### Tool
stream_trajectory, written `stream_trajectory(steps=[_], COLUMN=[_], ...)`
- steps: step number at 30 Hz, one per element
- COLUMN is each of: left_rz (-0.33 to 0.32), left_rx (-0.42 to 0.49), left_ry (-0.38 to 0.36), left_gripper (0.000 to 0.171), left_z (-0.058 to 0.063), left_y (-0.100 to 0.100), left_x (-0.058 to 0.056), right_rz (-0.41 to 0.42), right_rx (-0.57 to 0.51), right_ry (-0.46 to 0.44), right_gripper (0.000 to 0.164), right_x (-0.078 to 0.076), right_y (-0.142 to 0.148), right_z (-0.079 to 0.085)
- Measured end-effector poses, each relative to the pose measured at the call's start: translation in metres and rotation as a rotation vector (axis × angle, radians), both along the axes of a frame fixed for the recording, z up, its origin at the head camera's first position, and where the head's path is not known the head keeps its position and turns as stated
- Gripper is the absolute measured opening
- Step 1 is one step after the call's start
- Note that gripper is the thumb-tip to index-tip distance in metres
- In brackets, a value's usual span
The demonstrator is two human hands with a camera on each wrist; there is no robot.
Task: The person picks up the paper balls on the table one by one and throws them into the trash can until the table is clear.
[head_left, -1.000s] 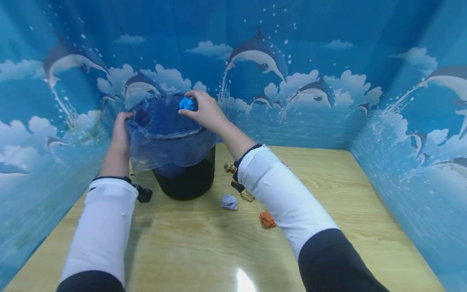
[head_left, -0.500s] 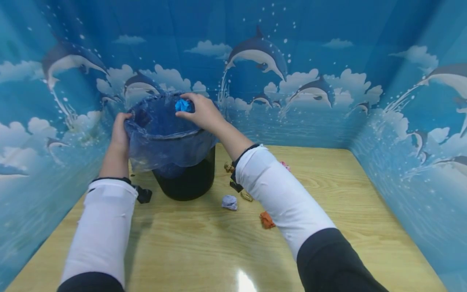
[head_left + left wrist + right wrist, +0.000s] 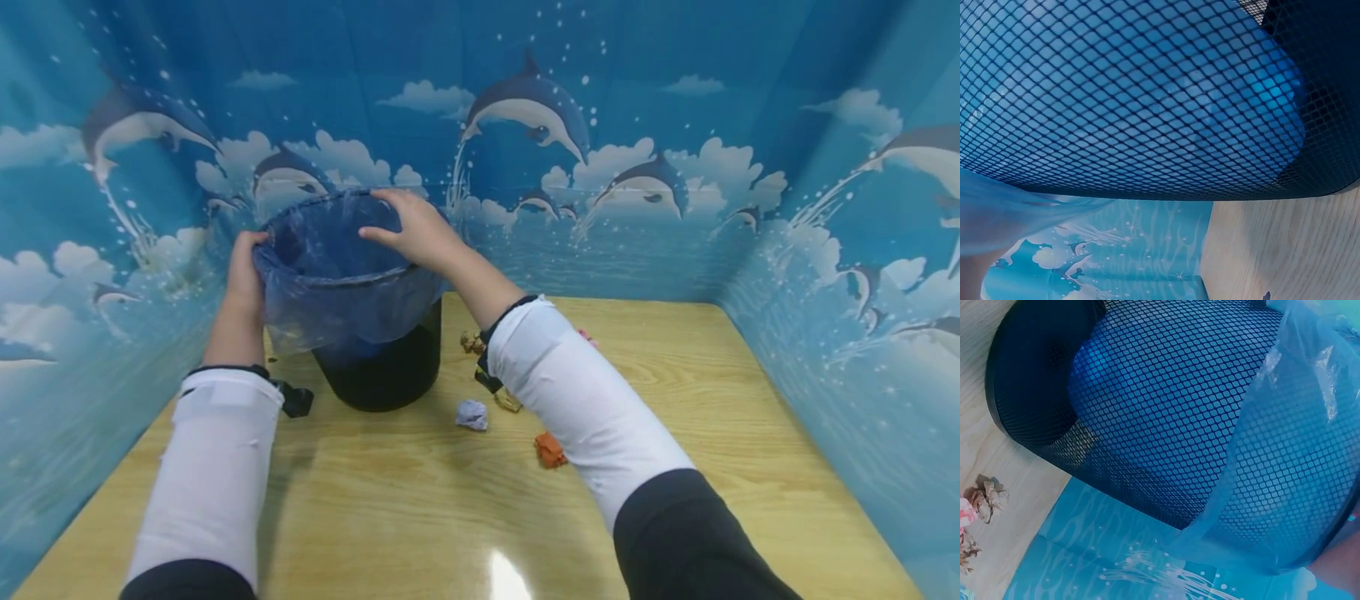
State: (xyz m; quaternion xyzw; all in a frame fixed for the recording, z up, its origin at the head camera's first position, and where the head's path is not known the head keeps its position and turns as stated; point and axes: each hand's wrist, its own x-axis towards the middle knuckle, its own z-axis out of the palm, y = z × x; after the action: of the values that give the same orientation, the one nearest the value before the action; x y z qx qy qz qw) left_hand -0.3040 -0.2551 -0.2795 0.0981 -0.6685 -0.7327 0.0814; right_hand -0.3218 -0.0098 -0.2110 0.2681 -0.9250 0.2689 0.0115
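Observation:
A black mesh wastebasket (image 3: 382, 375) stands upright at the table's back left, lined with a translucent blue plastic bag (image 3: 345, 308) folded out over its rim. My left hand (image 3: 246, 271) grips the basket's left rim, its thumb over the edge. Over the right side of the opening is my right hand (image 3: 416, 229), thumb and fingers spread apart with nothing between them. Through the mesh, a brighter blue patch (image 3: 1275, 94) shows low in the bag in the left wrist view.
On the wooden table (image 3: 420, 517), right of the basket, lie crumpled paper balls: a pale lilac one (image 3: 472, 414), an orange one (image 3: 550, 450), a yellowish one (image 3: 507, 402) and a brown one (image 3: 472, 342). A dolphin-print curtain (image 3: 600, 250) surrounds the table.
Over the basket's opening, my right hand has shifted slightly left and let go of a crumpled blue paper ball, which is gone from between its fingers. The left hand stays at the rim.

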Motion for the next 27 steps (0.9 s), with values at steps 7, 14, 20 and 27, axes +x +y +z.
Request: stream_trajectory(steps=[7,14,20,27], left_rz=[0.022,0.009,0.01,0.014], left_rx=[0.019,0.003,0.007,0.007], left_ry=[0.015,0.003,0.012,0.032], left_gripper=[0.064,0.066,0.072,0.059], left_z=[0.001,-0.002,-0.003,-0.001], left_y=[0.0,-0.001,-0.001,0.0], left_x=[-0.001,0.002,0.004,0.003], right_rz=[-0.022,-0.064,-0.083,-0.103], right_rx=[0.122,0.144,0.13,0.105], right_ry=[0.058,0.013,0.023,0.072], right_gripper=[0.072,0.074,0.075,0.075], right_x=[0.001,0.004,0.007,0.007], right_y=[0.008,0.02,0.036,0.066], right_z=[0.003,-0.001,-0.002,-0.001])
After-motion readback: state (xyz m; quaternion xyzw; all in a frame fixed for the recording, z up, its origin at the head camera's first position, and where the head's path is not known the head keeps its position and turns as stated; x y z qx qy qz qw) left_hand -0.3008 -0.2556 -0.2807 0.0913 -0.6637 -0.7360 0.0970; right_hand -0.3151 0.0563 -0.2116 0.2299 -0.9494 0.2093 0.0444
